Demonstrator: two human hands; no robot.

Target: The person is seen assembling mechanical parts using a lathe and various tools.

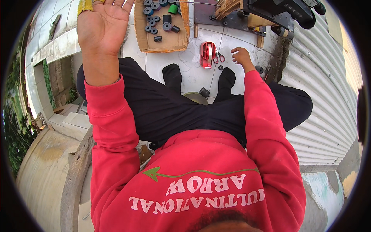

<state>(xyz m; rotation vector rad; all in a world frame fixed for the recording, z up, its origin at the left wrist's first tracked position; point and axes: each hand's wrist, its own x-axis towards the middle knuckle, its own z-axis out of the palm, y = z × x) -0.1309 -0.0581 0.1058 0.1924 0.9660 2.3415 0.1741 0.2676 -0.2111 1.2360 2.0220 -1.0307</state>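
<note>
My left hand [102,33] is raised at the upper left, palm showing and fingers stretched out, holding nothing. Something yellow [85,5] wraps one of its digits; the fingertips run past the top edge. Lower and to the right, my right hand [242,56] hovers with loosely bent fingers, apparently empty. Nearest to it are scissors [219,57], beside a red tape dispenser [203,54] with a tape roll [210,53]. A small black ring [220,67] lies by my foot. Several dark rolls [167,26] and a green one [173,9] sit in an open cardboard box [164,45].
A black machine [284,13] on a wooden frame [228,8] stands at the upper right. A black roll [204,92] lies between my feet, another [259,69] beyond my right wrist. Corrugated sheeting [317,89] borders the right; a tiled ledge [58,46] borders the left.
</note>
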